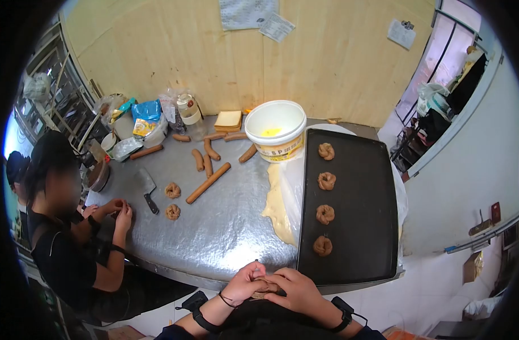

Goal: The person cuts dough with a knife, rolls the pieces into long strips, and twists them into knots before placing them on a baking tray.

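Observation:
Between my two hands, close to the table's front edge, is a piece of brown dough (265, 288). My left hand (245, 283) curls round its left side, and my right hand (298, 288) has its fingers closed over it from the right. Part of the dough is hidden under the fingers. Just right of my hands lies a black baking tray (361, 226), where several twisted brown dough rings (323, 246) stand in one column along its left side. Two more dough rings (173, 212) rest on the metal table (214, 243).
A rolling pin (208, 183) or long dough stick lies mid-table near several brown dough rolls (212, 149). A cleaver (146, 190) is at the left. A white bucket (276, 127) stands behind pale dough (281, 209). A co-worker (61, 226) handles something at the left edge.

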Tool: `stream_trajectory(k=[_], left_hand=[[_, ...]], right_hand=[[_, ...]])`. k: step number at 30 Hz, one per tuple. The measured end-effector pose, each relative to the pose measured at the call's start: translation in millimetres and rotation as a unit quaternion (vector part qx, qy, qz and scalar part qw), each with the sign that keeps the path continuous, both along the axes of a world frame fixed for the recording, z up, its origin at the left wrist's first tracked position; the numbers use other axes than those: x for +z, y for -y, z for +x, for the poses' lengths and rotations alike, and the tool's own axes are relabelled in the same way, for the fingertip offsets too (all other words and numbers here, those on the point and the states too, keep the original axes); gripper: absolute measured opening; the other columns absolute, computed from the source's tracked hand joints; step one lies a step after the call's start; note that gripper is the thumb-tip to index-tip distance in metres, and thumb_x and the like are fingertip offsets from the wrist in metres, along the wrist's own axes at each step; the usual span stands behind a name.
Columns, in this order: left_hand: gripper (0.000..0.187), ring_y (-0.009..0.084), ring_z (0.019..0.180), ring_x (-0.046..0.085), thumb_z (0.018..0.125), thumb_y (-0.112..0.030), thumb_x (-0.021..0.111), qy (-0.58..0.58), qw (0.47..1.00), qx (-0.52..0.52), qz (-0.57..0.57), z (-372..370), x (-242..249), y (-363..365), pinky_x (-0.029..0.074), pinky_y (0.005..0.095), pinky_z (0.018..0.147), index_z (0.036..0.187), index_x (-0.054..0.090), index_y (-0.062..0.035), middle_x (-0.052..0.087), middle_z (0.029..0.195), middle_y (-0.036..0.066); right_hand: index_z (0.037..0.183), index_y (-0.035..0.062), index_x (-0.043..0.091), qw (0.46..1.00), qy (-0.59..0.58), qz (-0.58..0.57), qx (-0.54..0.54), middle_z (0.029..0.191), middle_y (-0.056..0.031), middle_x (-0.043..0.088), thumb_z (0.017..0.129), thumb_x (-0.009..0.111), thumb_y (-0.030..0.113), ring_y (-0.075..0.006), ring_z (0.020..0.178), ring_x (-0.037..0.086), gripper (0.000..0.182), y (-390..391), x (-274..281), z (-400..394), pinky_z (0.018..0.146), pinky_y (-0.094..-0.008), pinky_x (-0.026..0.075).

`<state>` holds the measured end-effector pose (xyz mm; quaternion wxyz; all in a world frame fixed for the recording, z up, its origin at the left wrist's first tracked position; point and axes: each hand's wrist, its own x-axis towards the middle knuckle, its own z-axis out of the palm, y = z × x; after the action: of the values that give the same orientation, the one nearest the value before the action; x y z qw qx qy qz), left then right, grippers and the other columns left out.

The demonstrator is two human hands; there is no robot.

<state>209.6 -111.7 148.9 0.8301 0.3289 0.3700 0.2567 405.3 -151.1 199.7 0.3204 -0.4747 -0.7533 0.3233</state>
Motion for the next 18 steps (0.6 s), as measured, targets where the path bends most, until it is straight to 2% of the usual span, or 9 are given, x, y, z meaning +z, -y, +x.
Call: stream_trajectory(k=[2, 8, 13, 15, 16, 18], left_hand=[[0.029, 0.0103, 0.082, 0.062, 0.082, 0.011, 0.058, -0.001, 1.000, -0.006, 0.004, 2.3, 1.1, -0.2, 0.048, 0.0223, 0.068, 0.102, 0.047, -0.0076, 0.066, 0.092, 0.007], [0.029, 0.0085, 0.079, 0.060, 0.082, 0.013, 0.056, -0.027, 0.998, -0.020, 0.054, 13.2, -2.9, 2.7, 0.048, 0.0208, 0.069, 0.102, 0.049, -0.0068, 0.063, 0.086, 0.003], [0.027, 0.0099, 0.082, 0.059, 0.083, 0.011, 0.055, -0.057, 0.996, -0.052, 0.050, 12.9, -9.6, 1.5, 0.048, 0.0226, 0.074, 0.104, 0.051, -0.0051, 0.062, 0.090, 0.004], [0.031, 0.0118, 0.089, 0.058, 0.084, 0.005, 0.053, -0.037, 0.998, -0.053, -0.014, 13.0, -7.1, -0.9, 0.048, 0.0250, 0.078, 0.115, 0.052, -0.0032, 0.061, 0.102, 0.008], [0.031, 0.0118, 0.089, 0.058, 0.084, 0.005, 0.053, -0.037, 0.998, -0.054, -0.013, 10.8, -1.2, -3.5, 0.048, 0.0250, 0.078, 0.115, 0.052, -0.0032, 0.061, 0.102, 0.008], [0.042, 0.0134, 0.098, 0.059, 0.086, 0.001, 0.051, 0.099, 0.975, -0.012, -0.198, 4.9, 14.3, -9.8, 0.047, 0.0262, 0.083, 0.127, 0.050, -0.0056, 0.061, 0.111, 0.009]], right_hand=[[0.107, 0.0098, 0.067, 0.997, 0.065, 0.038, 0.002, 0.098, -0.0065, 0.060, 0.079, 0.073, 0.024, -0.0242, 0.085, 0.063, 0.032, 0.2, -1.9, 1.5, 0.073, -0.0331, 0.052], [0.090, 0.0076, 0.063, 0.995, 0.086, 0.048, -0.027, 0.086, -0.0066, 0.057, 0.076, 0.073, 0.017, -0.0246, 0.076, 0.060, 0.020, 4.2, -4.4, 1.6, 0.066, -0.0347, 0.050], [0.086, 0.0066, 0.059, 0.992, 0.101, 0.070, -0.037, 0.080, -0.0073, 0.052, 0.081, 0.066, 0.015, -0.0256, 0.074, 0.057, 0.012, 5.7, -12.2, 2.8, 0.064, -0.0354, 0.048], [0.083, 0.0064, 0.058, 0.990, 0.101, 0.089, -0.044, 0.078, -0.0074, 0.051, 0.081, 0.066, 0.014, -0.0259, 0.072, 0.057, 0.011, 4.0, -19.7, 5.2, 0.063, -0.0356, 0.048], [0.084, 0.0057, 0.060, 0.990, 0.093, 0.092, -0.060, 0.078, -0.0077, 0.054, 0.080, 0.067, 0.011, -0.0267, 0.072, 0.058, 0.009, 3.7, -28.1, 8.5, 0.064, -0.0360, 0.049], [0.084, 0.0049, 0.062, 0.989, 0.086, 0.096, -0.075, 0.077, -0.0081, 0.057, 0.079, 0.067, 0.008, -0.0274, 0.072, 0.059, 0.008, 3.0, -30.2, 11.5, 0.064, -0.0364, 0.049]])
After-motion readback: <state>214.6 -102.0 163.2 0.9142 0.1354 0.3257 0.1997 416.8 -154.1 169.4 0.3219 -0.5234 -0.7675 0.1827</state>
